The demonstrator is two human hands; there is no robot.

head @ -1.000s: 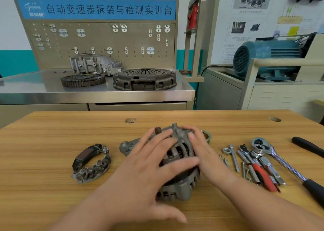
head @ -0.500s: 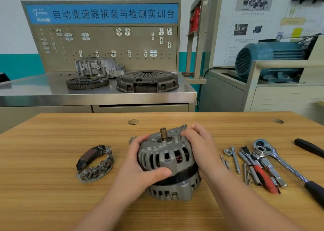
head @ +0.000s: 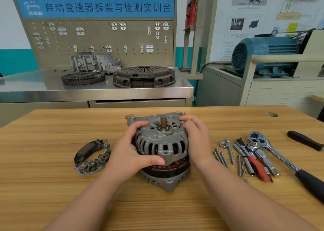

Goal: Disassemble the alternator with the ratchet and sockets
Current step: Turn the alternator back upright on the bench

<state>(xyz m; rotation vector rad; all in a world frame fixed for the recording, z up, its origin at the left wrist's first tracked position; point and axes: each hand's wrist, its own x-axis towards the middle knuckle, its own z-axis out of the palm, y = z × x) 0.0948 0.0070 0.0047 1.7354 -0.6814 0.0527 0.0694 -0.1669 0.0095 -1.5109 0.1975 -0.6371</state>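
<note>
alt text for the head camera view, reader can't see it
The left hand and right hand grip an alternator standing shaft-up on a wooden table. A dark curved part lies to its left; loose bolts and a ratchet lie to its right.

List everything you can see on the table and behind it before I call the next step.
alternator: 1, grey, table centre, shaft up
rectifier plate: 1, dark, left of the alternator
nut: 1, silver, right of the alternator
long bolts: several, silver, beside the nut
ratchet: 1, chrome with black handle, table's right side
red-handled tool: 1, among chrome pieces left of the ratchet
black handle: 1, far right
table: 1, wooden
clutch cover: 1, dark, on steel bench behind
ring gear: 1, dark, left of clutch cover
gearbox housing: 1, grey, behind ring gear
motor: 1, blue-green, right rear
left hand: grips the alternator's upper housing
right hand: grips its other side
</note>
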